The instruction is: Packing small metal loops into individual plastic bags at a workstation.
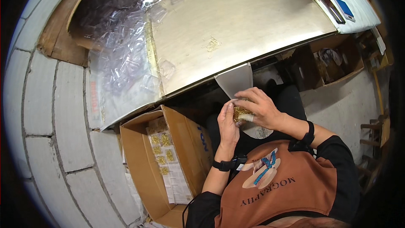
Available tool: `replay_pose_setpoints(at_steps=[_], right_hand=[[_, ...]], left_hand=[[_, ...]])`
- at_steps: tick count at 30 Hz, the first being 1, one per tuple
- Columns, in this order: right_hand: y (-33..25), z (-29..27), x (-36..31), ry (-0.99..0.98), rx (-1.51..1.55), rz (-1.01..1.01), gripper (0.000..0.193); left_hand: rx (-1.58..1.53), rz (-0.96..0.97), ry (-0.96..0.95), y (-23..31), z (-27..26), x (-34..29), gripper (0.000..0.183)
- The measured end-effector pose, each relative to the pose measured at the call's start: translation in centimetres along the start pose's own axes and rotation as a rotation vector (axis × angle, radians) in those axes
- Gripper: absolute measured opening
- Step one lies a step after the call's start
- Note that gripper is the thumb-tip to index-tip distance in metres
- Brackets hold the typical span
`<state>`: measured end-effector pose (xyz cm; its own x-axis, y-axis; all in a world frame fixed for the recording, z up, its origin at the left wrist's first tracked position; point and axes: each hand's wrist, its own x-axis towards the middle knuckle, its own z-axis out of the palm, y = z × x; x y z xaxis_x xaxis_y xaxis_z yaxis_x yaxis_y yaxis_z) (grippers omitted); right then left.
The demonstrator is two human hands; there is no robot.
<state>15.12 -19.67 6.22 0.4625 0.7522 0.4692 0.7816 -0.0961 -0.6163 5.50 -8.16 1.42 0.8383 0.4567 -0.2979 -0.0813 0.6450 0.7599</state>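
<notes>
In front of my body, above my lap, both hands are together around a small clump of thin gold-coloured wire-like pieces (pixel 241 113). They appear to sit in a small clear plastic box, mostly hidden by my fingers. My left hand (pixel 228 127) is closed on its left side, thumb and fingertips at the upper edge. My right hand (pixel 265 110) curves over it from the right, fingers bent across the top. Something white covers the right thumb. A few similar gold pieces (pixel 213 44) lie loose on the pale tabletop (pixel 261 12).
Many clear plastic boxes (pixel 122 55) spill from a large carton (pixel 80 21) at the left of the table. On the floor, an open cardboard box (pixel 141 177) holds several filled gold packs (pixel 169 155). A blue device (pixel 344 8) lies far right. Another carton (pixel 346 69) stands below the table.
</notes>
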Motion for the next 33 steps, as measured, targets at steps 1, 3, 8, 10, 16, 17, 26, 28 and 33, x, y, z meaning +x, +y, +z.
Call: replay_pose_setpoints(at_steps=[1,3,8,10,16,17,26,28,33], right_hand=[[-0.2,-0.2,0.3,-0.032,-0.067,0.024,0.049],[0.6,0.6,-0.3,-0.090,-0.023,0.063,0.052],[0.6,-0.2,-0.7,-0.206,-0.142,0.038,0.055],[0.6,0.3,-1.4,-0.341,-0.211,-0.097,0.057],[0.4,0.1,-1.3,-0.358,-0.210,-0.101,0.052],[0.2,0.0,-1.1,-0.343,-0.228,-0.117,0.048],[1.1,-2.7,-1.1,-0.066,-0.011,-0.032,0.040],[0.7,-2.5,-1.2,-0.120,-0.042,-0.069,0.046],[-0.7,-0.9,-0.1,-0.360,-0.225,-0.121,0.058]], left_hand=[[-0.023,-0.028,-0.025,0.1,0.2,0.0,0.028],[-0.048,-0.059,-0.054,0.0,0.5,0.0,0.028],[-0.045,-0.047,0.038,-0.1,-0.2,0.1,0.029],[-0.083,-0.036,0.040,0.0,-0.3,0.5,0.029],[-0.069,0.013,0.050,0.5,0.3,0.5,0.026],[-0.025,0.026,0.060,0.5,0.3,0.6,0.026],[-0.105,-0.041,-0.010,2.9,-0.3,-0.4,0.030],[-0.086,-0.040,-0.004,3.1,-0.4,-0.5,0.030],[-0.058,-0.023,0.038,2.3,-0.6,-0.5,0.027]])
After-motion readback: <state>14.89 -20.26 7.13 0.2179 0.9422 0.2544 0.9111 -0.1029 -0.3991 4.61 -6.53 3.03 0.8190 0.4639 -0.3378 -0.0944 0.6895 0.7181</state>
